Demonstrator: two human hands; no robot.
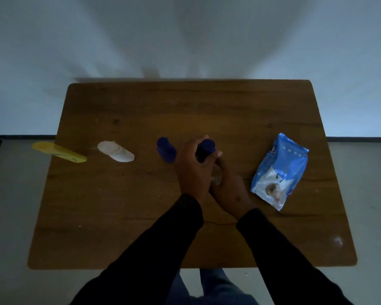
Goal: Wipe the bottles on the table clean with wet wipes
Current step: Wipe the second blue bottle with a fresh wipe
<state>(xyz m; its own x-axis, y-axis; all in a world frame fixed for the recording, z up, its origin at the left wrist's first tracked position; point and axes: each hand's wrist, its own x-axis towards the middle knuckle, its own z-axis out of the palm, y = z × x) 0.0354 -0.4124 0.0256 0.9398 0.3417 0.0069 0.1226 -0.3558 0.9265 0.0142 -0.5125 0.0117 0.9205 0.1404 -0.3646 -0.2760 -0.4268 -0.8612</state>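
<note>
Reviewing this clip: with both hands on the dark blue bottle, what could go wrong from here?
The left hand grips the dark blue bottle right beside a second blue bottle; a sideways wipe stroke could knock that one over. The right hand seems to hold a pale wipe, mostly hidden, so coverage is hard to confirm in this dim light.

The tabletop (123, 216) is brown with a darker wood grain; on it a yellow bottle (59, 152), a white bottle (116, 151) and a deep blue bottle (165, 149) — a second blue bottle (205, 149), of the same dark shade, shows between the hands; the wipes pack (278, 170) is bright blue with a white lower panel and a small printed picture; the sleeves (163, 249) are black; the wall (185, 36) is pale grey-blue — the floor (13, 194) duller grey.
</note>
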